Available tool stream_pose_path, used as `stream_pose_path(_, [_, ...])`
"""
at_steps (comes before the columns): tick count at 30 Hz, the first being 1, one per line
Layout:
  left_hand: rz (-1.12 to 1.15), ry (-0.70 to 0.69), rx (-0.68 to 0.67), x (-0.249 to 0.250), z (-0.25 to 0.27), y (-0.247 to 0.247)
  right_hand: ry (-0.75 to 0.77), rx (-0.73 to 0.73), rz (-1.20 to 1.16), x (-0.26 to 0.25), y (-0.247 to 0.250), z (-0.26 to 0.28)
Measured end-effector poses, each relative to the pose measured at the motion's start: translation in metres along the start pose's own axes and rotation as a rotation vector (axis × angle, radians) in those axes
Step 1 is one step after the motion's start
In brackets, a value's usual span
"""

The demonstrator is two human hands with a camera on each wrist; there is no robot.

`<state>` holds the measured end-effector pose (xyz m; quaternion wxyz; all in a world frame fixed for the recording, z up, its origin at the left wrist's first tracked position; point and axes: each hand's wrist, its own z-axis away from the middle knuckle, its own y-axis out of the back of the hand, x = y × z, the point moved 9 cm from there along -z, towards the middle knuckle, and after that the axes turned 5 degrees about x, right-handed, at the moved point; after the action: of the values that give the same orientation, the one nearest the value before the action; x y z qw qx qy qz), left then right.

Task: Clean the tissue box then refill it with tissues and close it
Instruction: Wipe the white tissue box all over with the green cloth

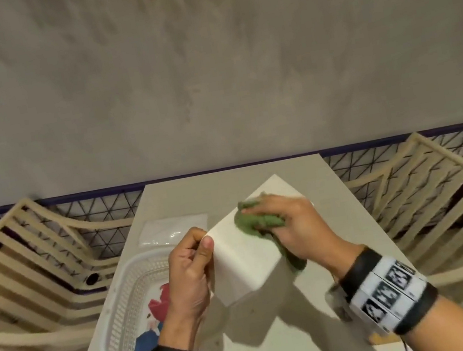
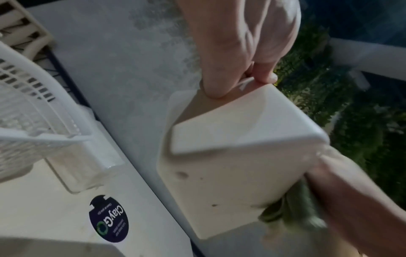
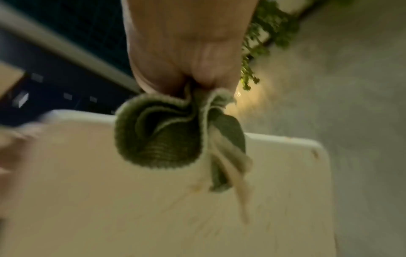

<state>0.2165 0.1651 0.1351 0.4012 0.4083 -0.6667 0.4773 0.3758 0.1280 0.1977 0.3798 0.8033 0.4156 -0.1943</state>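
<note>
A white tissue box (image 1: 246, 252) is held tilted above the table, one corner pointing toward me. My left hand (image 1: 191, 271) grips its left edge, thumb on the near face; the left wrist view shows fingertips (image 2: 219, 87) pinching the box's (image 2: 241, 147) rim. My right hand (image 1: 288, 227) holds a bunched green cloth (image 1: 254, 220) and presses it on the box's upper face. Blurred in the right wrist view, the cloth (image 3: 162, 135) hangs from the curled fingers over the pale box surface (image 3: 131, 200). A clear pack of white tissues (image 1: 172, 229) lies on the table behind the left hand.
A white slotted basket (image 1: 129, 302) holding red and blue items stands at the table's left, below my left hand. The pale table (image 1: 283, 344) is narrow, with cream slatted chairs (image 1: 25, 271) on both sides. A dark round sticker (image 2: 108, 219) lies on a white surface near the basket.
</note>
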Motion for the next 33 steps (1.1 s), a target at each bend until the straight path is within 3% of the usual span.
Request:
stream_pose_path(2, [-0.019, -0.045, 0.005, 0.004, 0.000, -0.003, -0.020, 0.037, 0.022, -0.010, -0.004, -0.013])
stream_pose_path(6, [0.112, -0.059, 0.043, 0.015, -0.007, 0.013, 0.258, -0.218, -0.082, -0.053, -0.030, 0.023])
stream_pose_path(7, [0.119, -0.046, 0.041, 0.015, -0.006, 0.016, 0.231, -0.219, -0.063, -0.040, -0.023, 0.023])
stream_pose_path(9, [0.085, -0.031, 0.032, 0.011, -0.003, 0.015, 0.081, -0.079, -0.007, -0.009, -0.001, 0.001])
stream_pose_path(11, [0.085, -0.022, 0.040, 0.008, -0.002, 0.010, 0.062, -0.045, 0.052, -0.017, -0.006, -0.012])
stream_pose_path(15, [0.244, -0.011, 0.085, 0.014, -0.009, 0.023, 0.373, -0.316, -0.069, -0.066, -0.033, 0.025])
stream_pose_path(19, [0.244, -0.006, 0.145, 0.011, -0.009, 0.037, 0.220, -0.173, -0.009, -0.026, -0.004, 0.005])
stream_pose_path(23, [0.241, -0.005, 0.113, 0.014, -0.009, 0.029, 0.379, -0.310, -0.064, -0.062, -0.039, 0.028])
stream_pose_path(27, [0.211, -0.075, 0.131, 0.023, -0.007, 0.035, 0.148, -0.115, 0.007, -0.016, 0.001, 0.003])
stream_pose_path(31, [0.210, -0.067, 0.083, 0.018, -0.003, 0.023, 0.310, -0.231, -0.041, -0.060, -0.041, 0.021])
stream_pose_path(33, [0.147, -0.088, 0.070, 0.021, 0.001, 0.019, 0.156, -0.134, -0.075, -0.031, -0.022, -0.001])
